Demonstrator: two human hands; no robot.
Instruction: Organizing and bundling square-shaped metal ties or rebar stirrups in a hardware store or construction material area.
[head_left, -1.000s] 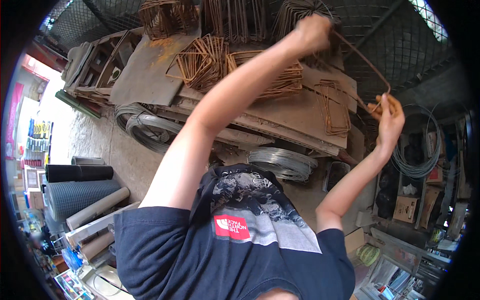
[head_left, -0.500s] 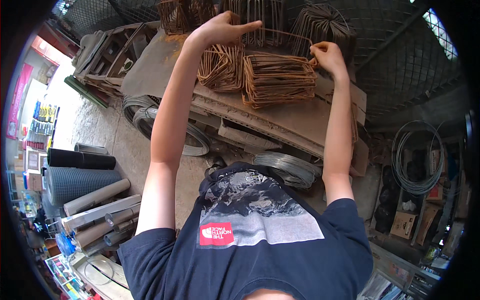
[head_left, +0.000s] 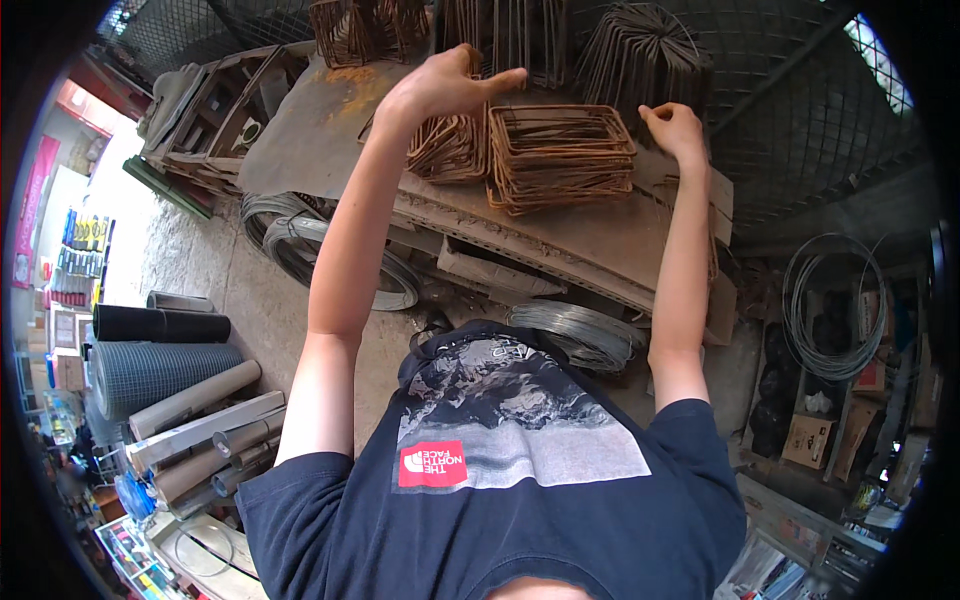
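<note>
A stack of rusty rectangular wire stirrups lies on a rusty metal workbench in front of me. My left hand hovers above the stack's left end and a second leaning bundle of stirrups; its fingers are spread and it holds nothing. My right hand is at the stack's far right corner, with its fingertips touching the top stirrup and nothing gripped. Both arms are stretched out over the bench.
More stirrup bundles stand at the back against a wire mesh fence. Wire coils lie on the floor, and another wire coil hangs at the right. Mesh rolls and pipes lie at the left.
A second ago both hands held a bent rusty rod up high. They came down to the bench, the piece now lies on the stack, and both hands have let go.
</note>
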